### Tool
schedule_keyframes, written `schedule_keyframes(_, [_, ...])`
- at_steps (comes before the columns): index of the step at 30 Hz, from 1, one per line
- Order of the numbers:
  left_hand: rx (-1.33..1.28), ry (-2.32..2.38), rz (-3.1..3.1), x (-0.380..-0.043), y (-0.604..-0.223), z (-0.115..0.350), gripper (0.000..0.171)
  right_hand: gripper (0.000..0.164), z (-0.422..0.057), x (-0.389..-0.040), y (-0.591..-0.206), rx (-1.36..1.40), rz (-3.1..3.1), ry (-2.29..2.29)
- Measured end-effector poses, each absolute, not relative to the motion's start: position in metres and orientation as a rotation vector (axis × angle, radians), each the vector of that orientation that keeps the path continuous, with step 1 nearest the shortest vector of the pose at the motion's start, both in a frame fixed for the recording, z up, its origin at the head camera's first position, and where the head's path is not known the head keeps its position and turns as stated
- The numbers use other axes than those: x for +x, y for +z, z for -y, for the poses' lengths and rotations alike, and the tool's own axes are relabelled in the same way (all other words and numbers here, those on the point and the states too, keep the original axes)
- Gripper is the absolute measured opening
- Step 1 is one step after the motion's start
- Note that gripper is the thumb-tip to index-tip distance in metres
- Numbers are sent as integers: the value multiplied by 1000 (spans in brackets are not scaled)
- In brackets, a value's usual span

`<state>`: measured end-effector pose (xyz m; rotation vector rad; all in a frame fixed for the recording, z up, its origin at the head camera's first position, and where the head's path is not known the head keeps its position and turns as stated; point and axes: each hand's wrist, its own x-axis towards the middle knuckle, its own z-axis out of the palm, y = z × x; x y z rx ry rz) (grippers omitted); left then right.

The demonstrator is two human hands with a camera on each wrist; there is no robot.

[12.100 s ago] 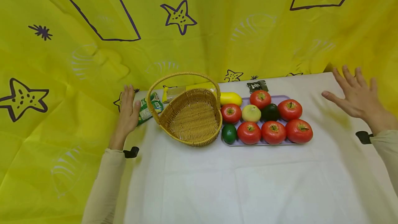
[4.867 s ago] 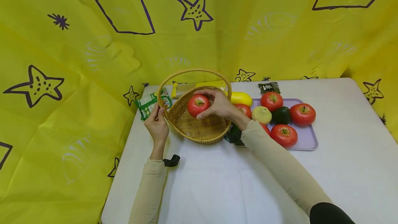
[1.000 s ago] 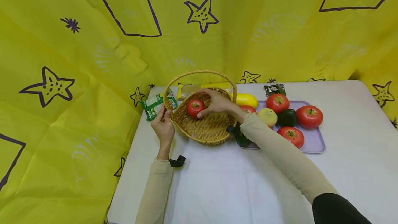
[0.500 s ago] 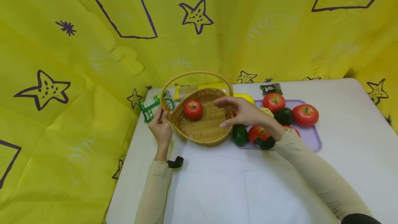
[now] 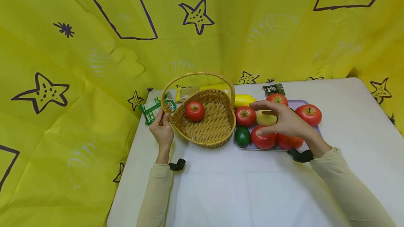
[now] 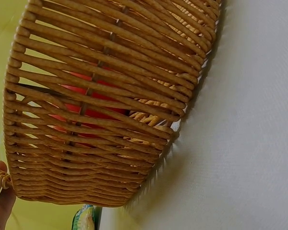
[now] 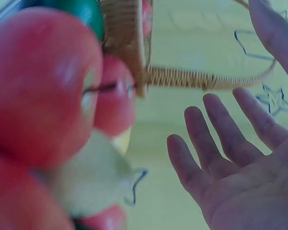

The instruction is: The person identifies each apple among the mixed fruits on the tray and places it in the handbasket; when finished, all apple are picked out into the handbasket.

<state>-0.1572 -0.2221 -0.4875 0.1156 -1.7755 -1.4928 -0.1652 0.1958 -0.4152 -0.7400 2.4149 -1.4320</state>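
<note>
In the head view, my left hand [image 5: 162, 133] pinches the foot of the wicker basket's [image 5: 213, 130] arched handle on its left side. One red tomato [image 5: 194, 111] lies inside the basket, and its red shows through the weave in the left wrist view. My right hand [image 5: 285, 121] hovers above the lilac tray [image 5: 296, 103], fingers spread and bent slightly, holding nothing. Beneath and around it are several red tomatoes [image 5: 245, 116], a pale yellow round fruit [image 5: 265, 118] and a dark green avocado-like fruit [image 5: 242, 137]. The hand hides part of the tray.
A green packet [image 5: 153, 109] lies left of the basket. Behind stand a yellow-ended pack of noodle-like sticks [image 5: 187, 94] and a smooth yellow oblong [image 5: 244, 100]. A small dark wrapped packet [image 5: 273, 89] sits behind the tray. A yellow printed curtain [image 5: 221, 45] borders the white table [image 5: 217, 185].
Over the last second my right hand has let go of the tomato in the basket and moved right, over the tray. My left hand keeps its hold on the handle.
</note>
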Motion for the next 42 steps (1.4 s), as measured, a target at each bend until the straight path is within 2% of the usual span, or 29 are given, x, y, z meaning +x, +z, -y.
schedule_keyframes(6, [99,-1511,1768,-156,-486,222,35,83,-228,-149,-423,-684,-2556,-1405])
schedule_keyframes(14, [99,-1509,1757,-157,-486,222,35,83,-260,-133,-448,-667,-2611,-1611])
schedule_keyframes(19, [81,-1485,1752,-158,-488,224,34,83,-274,-123,-461,-536,-2746,-1457])
schedule_keyframes(25, [49,-1469,1755,-159,-490,225,34,84,-282,-114,-473,-409,-2758,-1355])
schedule_keyframes(42, [61,-1515,1740,-157,-489,221,34,81,-279,-102,-498,-440,-2840,-1416])
